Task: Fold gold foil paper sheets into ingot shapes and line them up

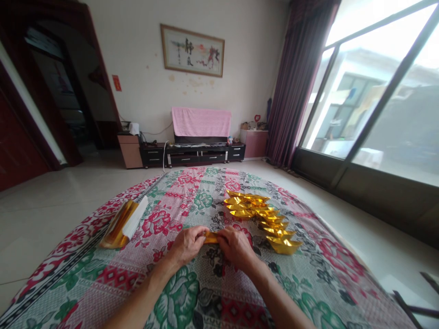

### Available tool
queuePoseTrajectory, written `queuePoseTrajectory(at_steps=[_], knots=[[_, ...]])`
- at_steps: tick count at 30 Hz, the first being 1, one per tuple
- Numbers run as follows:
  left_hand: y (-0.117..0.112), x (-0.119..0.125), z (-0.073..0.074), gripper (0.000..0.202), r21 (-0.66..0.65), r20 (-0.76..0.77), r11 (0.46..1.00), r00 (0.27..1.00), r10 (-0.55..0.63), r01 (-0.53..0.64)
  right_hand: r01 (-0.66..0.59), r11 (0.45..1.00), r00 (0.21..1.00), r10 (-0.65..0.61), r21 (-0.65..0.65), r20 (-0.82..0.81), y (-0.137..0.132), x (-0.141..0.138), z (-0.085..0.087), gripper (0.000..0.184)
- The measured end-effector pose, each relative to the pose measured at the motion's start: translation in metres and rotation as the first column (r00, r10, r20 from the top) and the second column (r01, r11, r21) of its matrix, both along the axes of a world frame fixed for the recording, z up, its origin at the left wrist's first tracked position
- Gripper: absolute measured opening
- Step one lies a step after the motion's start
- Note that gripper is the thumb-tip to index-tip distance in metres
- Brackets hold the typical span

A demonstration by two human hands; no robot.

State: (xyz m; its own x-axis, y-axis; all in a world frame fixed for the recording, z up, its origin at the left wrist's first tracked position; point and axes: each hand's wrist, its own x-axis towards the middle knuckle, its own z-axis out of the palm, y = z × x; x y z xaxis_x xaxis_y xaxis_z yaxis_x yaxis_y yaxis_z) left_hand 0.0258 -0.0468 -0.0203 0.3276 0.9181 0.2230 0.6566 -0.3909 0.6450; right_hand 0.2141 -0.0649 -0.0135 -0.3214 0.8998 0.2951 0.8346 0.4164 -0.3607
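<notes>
Over the flowered cloth (212, 292), left of the gold boats (265, 213), grips a foil piece (211, 237) between left hand (188, 244) and right hand (237, 246) with fingers closed on opposite ends, and could tear it by pulling unevenly.

Upper ctr of frame: wide framed pic (194, 50) w/ dark brushwork (189, 47), hung on pale wall (133, 41); brownish stains (197, 82) below it. Upper L: small red label (117, 83) beside dark doorway (82, 87). Mid-frame: pink cloth (201, 121) draped over a dark flat item (183, 139), on low blk cabinet (185, 159) w/ drawers. Red heart-shaped item (257, 118) on pinkish cabinet (254, 144), R of ctr. Upper R: purple curtain (297, 82) next to lg window (343, 157), bldg (368, 73) outside, blurry. Lower L edge: pale tiled floor (51, 201).
</notes>
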Motion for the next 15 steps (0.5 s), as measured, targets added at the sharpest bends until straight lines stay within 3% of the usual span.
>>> queuePoseTrajectory(at_steps=[8,15], knots=[[0.0004,0.0043,0.0021,0.031,0.080,-0.083,0.995,0.995,0.063,-0.057,0.069,0.997,0.997,-0.069,-0.018,-0.019,0.0032,-0.0017,-0.0021,0.015],[0.0026,0.0063,0.0029,0.032,0.059,-0.107,0.997,0.992,0.063,-0.057,0.074,0.997,0.995,-0.074,-0.003,-0.061,0.0046,0.0014,-0.0020,0.016]])
